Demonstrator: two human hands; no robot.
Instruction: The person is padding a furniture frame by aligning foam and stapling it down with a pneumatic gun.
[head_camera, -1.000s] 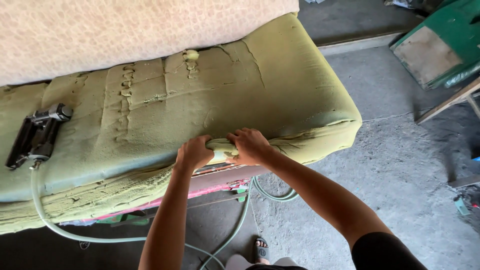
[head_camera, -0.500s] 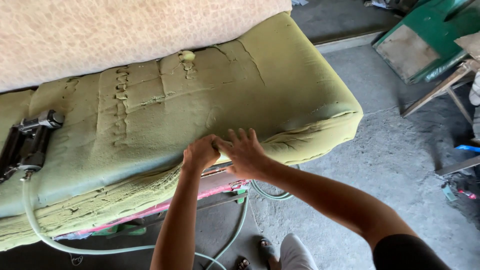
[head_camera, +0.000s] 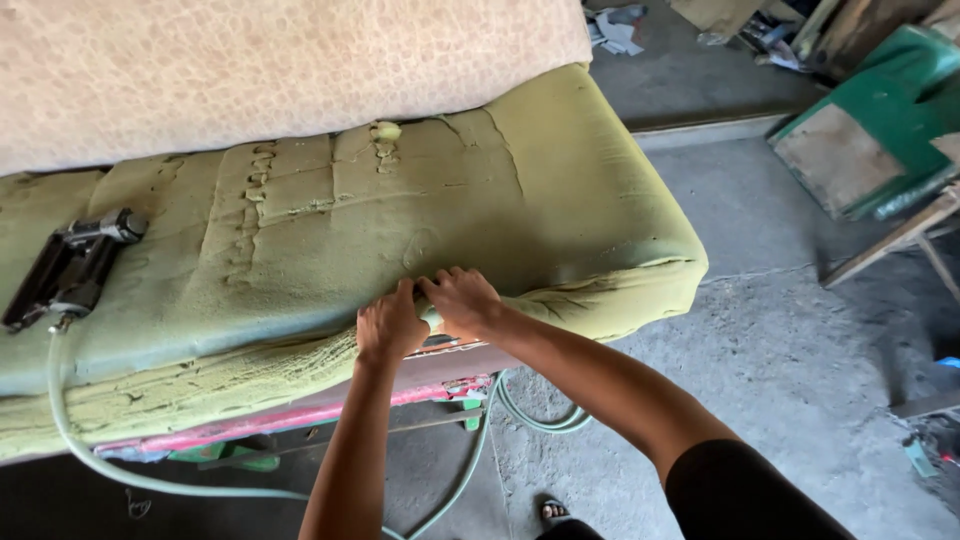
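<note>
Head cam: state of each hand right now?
Left hand: fingers curled, gripping the front edge of the green foam cushion.
Right hand: closed on the same foam edge, beside the left.

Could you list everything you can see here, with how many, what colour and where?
foam cushion: one, olive green, lying across a frame, filling the middle
patterned fabric: one, beige-pink, over the cushion's far side
pneumatic stapler: one, black, lying on the cushion at left
air hose: one, pale green, running from the stapler down under the frame
frame edge: one, pink-red, below the cushion's front
green board: one, leaning at upper right
concrete floor: grey, right side
left hand: one, pressing the cushion's front edge
right hand: one, beside it, gripping the same edge
</note>
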